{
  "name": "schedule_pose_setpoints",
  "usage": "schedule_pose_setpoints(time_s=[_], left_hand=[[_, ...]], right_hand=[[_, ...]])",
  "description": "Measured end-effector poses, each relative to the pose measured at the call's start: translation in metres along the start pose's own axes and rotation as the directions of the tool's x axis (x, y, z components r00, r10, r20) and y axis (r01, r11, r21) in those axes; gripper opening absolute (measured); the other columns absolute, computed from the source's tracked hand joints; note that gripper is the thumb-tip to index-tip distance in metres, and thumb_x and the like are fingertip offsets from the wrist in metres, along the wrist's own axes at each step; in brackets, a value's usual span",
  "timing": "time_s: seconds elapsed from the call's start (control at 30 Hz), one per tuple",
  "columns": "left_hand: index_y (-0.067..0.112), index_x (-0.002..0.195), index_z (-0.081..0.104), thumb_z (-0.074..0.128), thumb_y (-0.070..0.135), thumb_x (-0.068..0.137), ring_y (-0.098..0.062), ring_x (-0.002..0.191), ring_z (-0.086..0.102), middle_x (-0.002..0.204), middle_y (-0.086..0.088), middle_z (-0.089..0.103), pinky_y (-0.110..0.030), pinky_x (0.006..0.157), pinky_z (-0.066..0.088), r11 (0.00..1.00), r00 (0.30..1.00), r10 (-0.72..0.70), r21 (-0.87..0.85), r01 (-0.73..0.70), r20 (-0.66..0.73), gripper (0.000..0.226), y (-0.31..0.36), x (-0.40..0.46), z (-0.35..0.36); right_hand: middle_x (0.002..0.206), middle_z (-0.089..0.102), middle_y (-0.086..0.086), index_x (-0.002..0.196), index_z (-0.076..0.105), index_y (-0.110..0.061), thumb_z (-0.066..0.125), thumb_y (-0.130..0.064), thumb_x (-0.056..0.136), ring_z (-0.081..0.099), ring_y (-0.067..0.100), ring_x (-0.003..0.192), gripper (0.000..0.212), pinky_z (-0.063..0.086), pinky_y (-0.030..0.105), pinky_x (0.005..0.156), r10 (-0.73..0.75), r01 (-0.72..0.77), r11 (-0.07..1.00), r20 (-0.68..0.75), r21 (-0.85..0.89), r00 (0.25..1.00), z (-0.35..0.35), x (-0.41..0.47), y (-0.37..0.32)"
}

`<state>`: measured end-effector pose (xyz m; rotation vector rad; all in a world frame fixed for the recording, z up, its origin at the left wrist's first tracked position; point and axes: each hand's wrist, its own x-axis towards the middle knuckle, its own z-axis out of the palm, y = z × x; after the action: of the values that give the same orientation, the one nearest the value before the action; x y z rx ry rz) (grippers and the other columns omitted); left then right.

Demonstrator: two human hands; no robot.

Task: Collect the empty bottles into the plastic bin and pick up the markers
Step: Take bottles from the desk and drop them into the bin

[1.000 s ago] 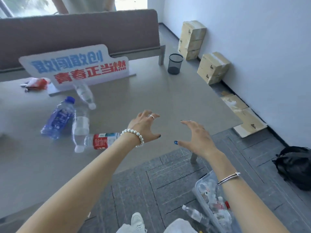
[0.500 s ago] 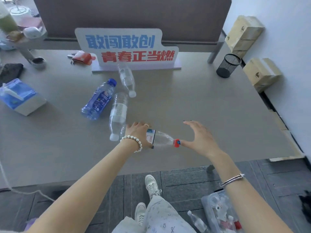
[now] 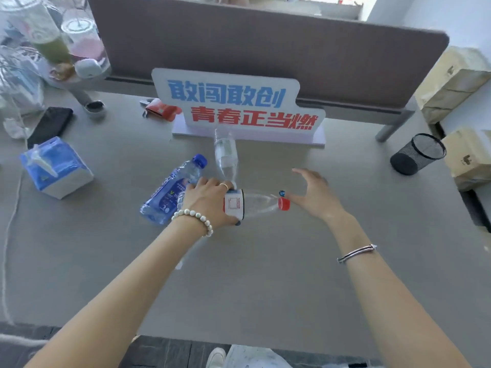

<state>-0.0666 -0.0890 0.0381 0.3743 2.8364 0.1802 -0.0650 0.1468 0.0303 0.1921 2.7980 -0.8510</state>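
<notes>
A clear bottle with a red cap and red-and-white label (image 3: pixel 255 204) lies on its side on the grey table (image 3: pixel 265 274). My left hand (image 3: pixel 210 201) is wrapped around its labelled end. My right hand (image 3: pixel 314 193) is open beside the red cap, thumb tip touching it. A blue-labelled bottle (image 3: pixel 172 189) lies left of my left hand. Another clear bottle (image 3: pixel 225 155) lies behind it, below the sign. A further clear bottle is mostly hidden under my left arm. No plastic bin or markers are in view.
A white sign with blue and red characters (image 3: pixel 239 107) stands at the back before a brown partition. A blue tissue box (image 3: pixel 55 167), a black phone (image 3: pixel 50 126) and drinks cups (image 3: pixel 66 41) sit left. A black mesh cup (image 3: pixel 418 154) and boxes (image 3: pixel 451 83) are at the right.
My head has swung left and down, so the floor bin has left the view. My left hand reached the red-capped bottle and closed on it; my right hand came to its cap.
</notes>
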Motion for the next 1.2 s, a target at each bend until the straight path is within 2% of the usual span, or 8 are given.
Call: schedule_pose_setpoints(time_s=[0.23, 0.37, 0.47, 0.6, 0.73, 0.97, 1.1, 1.2], left_hand=[[0.031, 0.127, 0.045, 0.068, 0.062, 0.064, -0.023, 0.112, 0.044, 0.117, 0.000, 0.053, -0.035, 0.091, 0.035, 0.949, 0.950, -0.297, -0.138, 0.283, -0.093, 0.074, -0.063, 0.019, -0.019], [0.028, 0.127, 0.045, 0.068, 0.062, 0.065, -0.024, 0.114, 0.044, 0.116, -0.002, 0.053, -0.036, 0.091, 0.036, 0.900, 0.914, -0.402, -0.209, 0.382, -0.062, 0.074, -0.088, 0.028, -0.018], [0.030, 0.127, 0.044, 0.067, 0.062, 0.066, -0.023, 0.114, 0.044, 0.115, 0.001, 0.052, -0.034, 0.091, 0.036, 0.871, 0.891, -0.453, -0.234, 0.431, -0.045, 0.072, -0.103, 0.030, -0.015], [0.031, 0.127, 0.044, 0.067, 0.061, 0.067, -0.021, 0.113, 0.044, 0.115, 0.002, 0.052, -0.033, 0.091, 0.036, 0.848, 0.868, -0.494, -0.244, 0.470, -0.046, 0.070, -0.115, 0.031, -0.011], [0.031, 0.128, 0.043, 0.066, 0.060, 0.069, -0.021, 0.114, 0.044, 0.117, 0.002, 0.053, -0.033, 0.092, 0.036, 0.856, 0.875, -0.482, -0.233, 0.461, -0.040, 0.070, -0.114, 0.033, -0.009], [0.029, 0.126, 0.045, 0.067, 0.064, 0.065, -0.022, 0.112, 0.045, 0.113, 0.001, 0.055, -0.035, 0.090, 0.041, 0.872, 0.898, -0.432, -0.294, 0.392, -0.082, 0.074, -0.089, 0.027, -0.020], [0.029, 0.126, 0.045, 0.067, 0.064, 0.065, -0.021, 0.113, 0.045, 0.113, 0.001, 0.055, -0.034, 0.091, 0.040, 0.900, 0.935, -0.338, -0.326, 0.288, -0.109, 0.074, -0.064, 0.011, -0.029], [0.027, 0.128, 0.044, 0.066, 0.064, 0.067, -0.021, 0.111, 0.045, 0.114, 0.000, 0.055, -0.035, 0.093, 0.041, 0.935, 0.965, -0.229, -0.306, 0.181, -0.129, 0.075, -0.043, -0.004, -0.032]], right_hand=[[0.139, 0.047, 0.007, 0.135, 0.042, -0.020, 0.056, -0.036, 0.089, 0.043, 0.026, 0.128, 0.051, 0.036, 0.041, 0.104, -0.122, 0.120, 0.992, 0.045, 0.029, 0.992, 0.023, 0.102, -0.047], [0.138, 0.049, 0.009, 0.135, 0.042, -0.017, 0.051, -0.034, 0.093, 0.047, 0.027, 0.126, 0.047, 0.038, 0.039, 0.101, -0.161, 0.155, 0.986, 0.124, 0.053, 0.979, 0.059, 0.138, -0.073], [0.129, 0.052, 0.016, 0.134, 0.040, -0.014, 0.060, -0.033, 0.086, 0.050, 0.033, 0.118, 0.055, 0.041, 0.040, 0.096, -0.160, 0.151, 0.986, 0.172, 0.064, 0.972, 0.088, 0.158, -0.087], [0.124, 0.053, 0.013, 0.133, 0.034, -0.025, 0.072, -0.039, 0.072, 0.052, 0.032, 0.111, 0.074, 0.044, 0.039, 0.089, -0.130, 0.115, 0.990, 0.188, 0.087, 0.974, 0.115, 0.165, -0.102], [0.120, 0.056, 0.010, 0.130, 0.037, -0.024, 0.076, -0.035, 0.067, 0.056, 0.028, 0.104, 0.076, 0.047, 0.037, 0.084, -0.137, 0.119, 0.987, 0.179, 0.108, 0.974, 0.118, 0.160, -0.103], [0.124, 0.054, 0.009, 0.132, 0.037, -0.024, 0.078, -0.033, 0.068, 0.054, 0.027, 0.110, 0.076, 0.044, 0.036, 0.085, -0.097, 0.092, 0.993, 0.069, 0.080, 0.993, 0.072, 0.112, -0.081], [0.124, 0.051, 0.008, 0.132, 0.036, -0.026, 0.077, -0.033, 0.068, 0.052, 0.028, 0.112, 0.076, 0.046, 0.041, 0.090, -0.048, 0.044, 0.994, 0.037, 0.103, 0.998, 0.050, 0.067, -0.065], [0.124, 0.050, 0.005, 0.133, 0.033, -0.032, 0.075, -0.034, 0.069, 0.050, 0.025, 0.112, 0.077, 0.045, 0.039, 0.086, 0.014, -0.014, 0.992, -0.002, 0.127, 1.000, 0.036, 0.025, -0.053]])
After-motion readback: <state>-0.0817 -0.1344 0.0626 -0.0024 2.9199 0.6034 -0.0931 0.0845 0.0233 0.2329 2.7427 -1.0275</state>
